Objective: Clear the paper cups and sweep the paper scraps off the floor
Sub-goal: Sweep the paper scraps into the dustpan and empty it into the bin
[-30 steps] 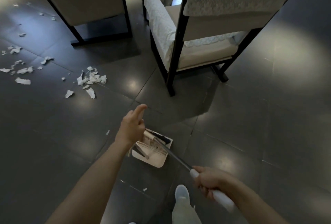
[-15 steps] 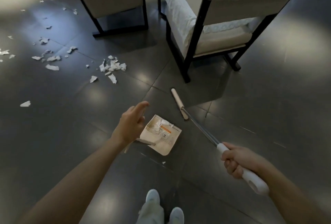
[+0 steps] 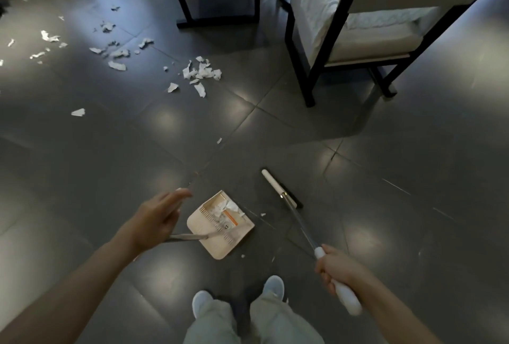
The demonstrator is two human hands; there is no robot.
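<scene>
Now the person is standing on the dark tiled floor (image 3: 82,178) facing two chairs (image 3: 344,27), both cut off by the top edge.

The broom (image 3: 300,222) is the thing that has shifted. A second ago its head (image 3: 278,188) was lying over the dustpan (image 3: 212,244); now it is resting on the floor ahead of the right hand (image 3: 337,270), just right of the pan. That hand is curling tight round the white grip.

The left hand (image 3: 153,222) is reaching over the dustpan handle (image 3: 187,237), which is running in under the palm. The visible fingers are stretching forward. Whatever is closing on the handle is hidden, but the hand seems to be holding it.

Torn paper (image 3: 224,207) is sitting in the pan just right of the left hand, so one batch looks gathered. The main paper scraps (image 3: 201,72) are lying well ahead of that hand, spreading off to its left, with a few crumbs (image 3: 263,214) between pan and broom. Most of the sweeping looks undone.

No paper cups are showing anywhere here.
</scene>
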